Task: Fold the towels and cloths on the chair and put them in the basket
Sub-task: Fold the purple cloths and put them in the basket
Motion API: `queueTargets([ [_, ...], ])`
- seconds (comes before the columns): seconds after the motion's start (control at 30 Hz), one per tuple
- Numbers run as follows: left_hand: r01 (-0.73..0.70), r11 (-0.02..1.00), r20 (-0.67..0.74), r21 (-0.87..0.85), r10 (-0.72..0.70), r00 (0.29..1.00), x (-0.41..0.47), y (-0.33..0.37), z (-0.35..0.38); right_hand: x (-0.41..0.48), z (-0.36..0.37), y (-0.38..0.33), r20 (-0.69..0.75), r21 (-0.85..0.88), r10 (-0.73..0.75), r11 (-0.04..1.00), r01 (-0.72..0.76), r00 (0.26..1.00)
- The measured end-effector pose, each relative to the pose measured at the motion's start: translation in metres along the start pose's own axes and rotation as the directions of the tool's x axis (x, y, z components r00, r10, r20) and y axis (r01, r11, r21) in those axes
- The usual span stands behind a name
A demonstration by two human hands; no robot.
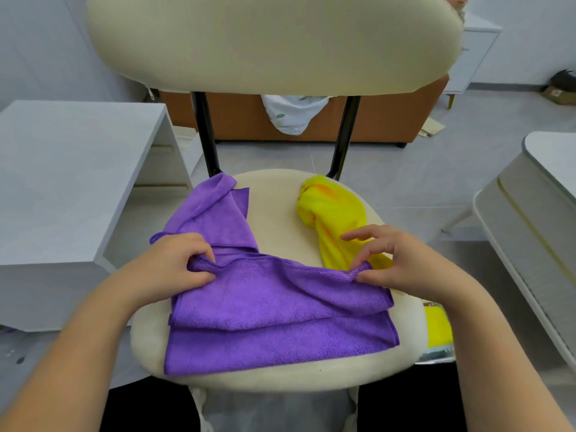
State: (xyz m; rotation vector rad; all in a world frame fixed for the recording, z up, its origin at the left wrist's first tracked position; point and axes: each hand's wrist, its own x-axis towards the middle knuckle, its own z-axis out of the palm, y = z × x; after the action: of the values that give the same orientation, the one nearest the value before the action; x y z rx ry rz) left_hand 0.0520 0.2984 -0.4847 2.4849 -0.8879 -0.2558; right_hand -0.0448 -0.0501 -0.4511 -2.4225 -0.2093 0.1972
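L hand [174, 263], R hand [402, 260] pinch folded edge, fuzzy purple cloth [274, 307] — cream chair [274, 213]; yellow cloth [336, 213] crumpled.

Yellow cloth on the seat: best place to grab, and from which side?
Best bet: pinch the yellow cloth at its bunched far end, from above and from the right. That end stands up as a raised wad on bare seat, while its near end runs under the purple cloth that the left hand and right hand pinch.
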Motion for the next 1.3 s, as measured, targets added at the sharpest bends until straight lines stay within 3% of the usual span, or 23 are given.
queueTargets([
  [0.2,-0.047,0.998,-0.15,-0.036,0.041,0.988,0.001,0.007,-0.006,-0.006,0.002,-0.012,-0.046,0.065,-0.14,0.988,0.143,0.989],
  [0.37,-0.005,1.0,-0.123,-0.018,0.003,0.992,0.001,0.007,-0.001,-0.009,0.01,-0.013,0.1,0.045,-0.039,0.998,0.035,0.994],
  [0.53,0.025,1.0,-0.128,0.007,-0.024,0.992,0.0,0.005,0.001,-0.008,0.011,-0.012,0.097,-0.04,0.054,0.998,-0.051,0.994],
  [0.83,0.083,0.996,-0.06,0.029,-0.081,0.995,0.001,0.0,0.01,-0.02,0.014,-0.027,0.18,-0.123,-0.018,0.992,0.041,0.983],
  [0.93,0.105,0.994,-0.058,0.02,-0.104,0.993,0.003,0.0,0.011,-0.026,0.021,-0.037,0.238,-0.23,-0.003,0.971,0.06,0.971],
  [1.07,0.12,0.992,-0.055,0.03,-0.118,0.991,0.004,0.0,0.011,-0.026,0.029,-0.047,0.259,-0.505,0.114,0.862,0.034,0.959],
  [1.13,0.12,0.992,-0.053,0.033,-0.119,0.992,0.005,0.001,0.012,-0.023,0.03,-0.05,0.22,-0.662,0.132,0.748,0.049,0.966],
  [1.3,0.121,0.992,-0.052,0.029,-0.119,0.992,0.004,-0.001,0.011,-0.02,0.025,-0.053,0.055,-0.881,-0.015,0.469,0.056,0.998],
])
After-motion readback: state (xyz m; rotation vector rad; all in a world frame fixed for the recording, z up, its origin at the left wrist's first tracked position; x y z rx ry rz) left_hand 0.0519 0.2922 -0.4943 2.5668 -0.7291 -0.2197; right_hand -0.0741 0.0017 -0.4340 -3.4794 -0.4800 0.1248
